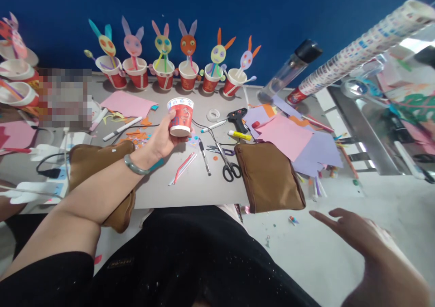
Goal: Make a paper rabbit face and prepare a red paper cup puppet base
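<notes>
My left hand (166, 137) is wrapped round a red and white paper cup (181, 119), held up above the table with its rim tipped away from me. Out to the right, past the table's front edge, my right hand (353, 230) hangs in the air with fingers apart and nothing in them. Below the cup lie red and clear straws (182, 167), a black pen (204, 156) and a pair of black-handled scissors (228, 162). A black glue gun (238, 120) and a yellow glue stick (239, 135) are behind the scissors.
Several paper cups with paper rabbit figures (188, 75) line the blue wall. A long stack of cups (360, 48) leans at the right. Brown pouches (270, 177) lie at the front edge. Pink paper (285, 134) covers purple sheets. Power strips (61, 180) stand at left.
</notes>
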The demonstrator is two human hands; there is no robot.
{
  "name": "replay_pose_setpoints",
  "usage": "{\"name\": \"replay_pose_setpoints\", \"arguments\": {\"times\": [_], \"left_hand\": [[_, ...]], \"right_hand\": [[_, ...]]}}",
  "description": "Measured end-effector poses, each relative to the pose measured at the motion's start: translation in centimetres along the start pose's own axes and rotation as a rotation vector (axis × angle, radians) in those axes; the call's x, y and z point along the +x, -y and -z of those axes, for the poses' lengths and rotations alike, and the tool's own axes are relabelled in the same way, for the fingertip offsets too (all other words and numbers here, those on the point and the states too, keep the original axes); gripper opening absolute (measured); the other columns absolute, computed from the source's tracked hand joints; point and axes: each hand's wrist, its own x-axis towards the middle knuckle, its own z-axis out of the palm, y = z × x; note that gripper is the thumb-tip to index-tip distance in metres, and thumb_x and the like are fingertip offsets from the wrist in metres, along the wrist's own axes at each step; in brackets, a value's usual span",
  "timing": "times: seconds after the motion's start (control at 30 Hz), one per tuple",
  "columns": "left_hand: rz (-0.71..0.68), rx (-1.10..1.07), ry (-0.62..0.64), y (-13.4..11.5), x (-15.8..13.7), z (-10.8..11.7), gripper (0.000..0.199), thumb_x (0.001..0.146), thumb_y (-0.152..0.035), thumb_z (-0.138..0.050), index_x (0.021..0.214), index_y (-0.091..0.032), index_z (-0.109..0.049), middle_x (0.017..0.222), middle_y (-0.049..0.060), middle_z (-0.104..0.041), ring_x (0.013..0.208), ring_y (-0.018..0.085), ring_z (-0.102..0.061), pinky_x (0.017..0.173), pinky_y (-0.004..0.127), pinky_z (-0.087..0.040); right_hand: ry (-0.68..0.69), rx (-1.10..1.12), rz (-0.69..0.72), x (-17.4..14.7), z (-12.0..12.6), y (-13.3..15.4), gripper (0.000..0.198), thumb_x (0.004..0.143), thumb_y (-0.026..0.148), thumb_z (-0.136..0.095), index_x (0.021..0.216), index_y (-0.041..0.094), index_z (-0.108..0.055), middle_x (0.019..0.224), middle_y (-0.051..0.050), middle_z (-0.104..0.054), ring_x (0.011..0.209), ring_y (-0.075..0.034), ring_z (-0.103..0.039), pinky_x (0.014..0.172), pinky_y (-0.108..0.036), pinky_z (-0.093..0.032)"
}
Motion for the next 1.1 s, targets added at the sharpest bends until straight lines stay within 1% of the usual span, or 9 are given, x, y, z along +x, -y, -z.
{"name": "replay_pose_setpoints", "arguments": {"times": [0.07, 0.1, 0.27, 0.4, 0.5, 0.7, 0.83, 0.97, 1.1], "left_hand": [[-0.004, -0.004, -0.001, -0.1, -0.1, -0.1, 0.055, 0.083, -0.062, -0.059, 0.105, -0.013, -0.067, 0.072, 0.01, -0.071, 0.061, 0.018, -0.068, 0.054, 0.025, -0.053], [-0.002, -0.004, 0.003, -0.1, -0.1, -0.2, 0.055, 0.083, -0.062, -0.059, 0.105, -0.012, -0.067, 0.073, 0.01, -0.071, 0.062, 0.018, -0.069, 0.054, 0.025, -0.053], [0.023, -0.003, 0.01, 0.0, 0.1, -0.1, 0.055, 0.084, -0.06, -0.059, 0.108, -0.011, -0.067, 0.074, 0.011, -0.072, 0.061, 0.018, -0.068, 0.052, 0.025, -0.051], [0.02, -0.011, 0.025, 0.1, 0.2, 0.1, 0.056, 0.085, -0.062, -0.059, 0.108, -0.011, -0.067, 0.074, 0.011, -0.072, 0.059, 0.017, -0.067, 0.051, 0.025, -0.05], [0.008, -0.012, 0.028, -0.1, 0.3, 0.2, 0.054, 0.087, -0.063, -0.057, 0.104, -0.013, -0.068, 0.071, 0.009, -0.07, 0.058, 0.016, -0.066, 0.05, 0.024, -0.049], [-0.059, -0.051, -0.063, -0.9, 0.5, 0.3, 0.054, 0.091, -0.068, -0.051, 0.097, -0.016, -0.065, 0.067, 0.006, -0.067, 0.05, 0.013, -0.059, 0.044, 0.024, -0.039], [-0.162, -0.111, -0.134, -1.7, 0.5, 0.4, 0.053, 0.095, -0.065, -0.044, 0.099, -0.016, -0.063, 0.066, 0.005, -0.065, 0.051, 0.014, -0.055, 0.046, 0.026, -0.037], [-0.182, -0.107, -0.14, -1.8, 0.2, 0.2, 0.053, 0.097, -0.064, -0.04, 0.095, -0.015, -0.062, 0.065, 0.005, -0.062, 0.052, 0.013, -0.053, 0.048, 0.025, -0.035], [-0.143, -0.073, -0.145, -1.4, 0.1, 0.0, 0.052, 0.095, -0.065, -0.042, 0.092, -0.016, -0.062, 0.067, 0.006, -0.064, 0.051, 0.012, -0.052, 0.047, 0.026, -0.036]], "right_hand": [[0.048, -0.101, -0.131, 0.3, 0.8, 1.3, 0.058, 0.067, 0.086, -0.065, 0.058, 0.03, -0.064, 0.058, -0.017, -0.064, 0.05, -0.037, -0.061, 0.055, -0.06, -0.04], [0.02, -0.088, -0.111, 0.7, 1.5, 2.6, 0.054, 0.07, 0.084, -0.064, 0.062, 0.03, -0.065, 0.065, -0.019, -0.068, 0.058, -0.039, -0.065, 0.06, -0.063, -0.042], [-0.036, 0.173, 0.275, 3.8, 5.6, 13.7, 0.032, 0.097, 0.052, -0.054, 0.102, 0.026, -0.071, 0.096, -0.013, -0.078, 0.087, -0.03, -0.073, 0.075, -0.045, -0.054], [-0.097, 0.182, 0.643, 7.0, 6.0, 22.1, 0.022, 0.097, 0.035, -0.057, 0.104, 0.019, -0.071, 0.095, -0.009, -0.077, 0.091, -0.025, -0.071, 0.086, -0.039, -0.051], [-0.073, 0.123, 0.8, 9.2, 5.7, 26.4, 0.018, 0.098, 0.031, -0.058, 0.095, 0.018, -0.07, 0.085, -0.006, -0.075, 0.082, -0.021, -0.069, 0.082, -0.034, -0.047], [-0.004, -0.022, 0.843, 12.0, 5.9, 30.9, 0.017, 0.098, 0.024, -0.056, 0.094, 0.014, -0.07, 0.084, -0.01, -0.075, 0.079, -0.021, -0.067, 0.07, -0.032, -0.037], [0.009, -0.044, 0.966, 11.9, 5.0, 32.5, 0.018, 0.098, 0.016, -0.053, 0.107, 0.013, -0.068, 0.081, -0.008, -0.073, 0.072, -0.018, -0.064, 0.063, -0.032, -0.03], [-0.05, -0.057, 1.123, 11.3, 4.1, 35.1, 0.032, 0.101, 0.01, -0.043, 0.127, 0.009, -0.061, 0.086, -0.009, -0.072, 0.07, -0.017, -0.063, 0.062, -0.032, -0.03], [-0.056, -0.045, 1.214, 11.9, 4.2, 37.8, 0.028, 0.102, 0.01, -0.039, 0.114, 0.009, -0.065, 0.092, -0.012, -0.072, 0.076, -0.019, -0.063, 0.067, -0.034, -0.035]]}}
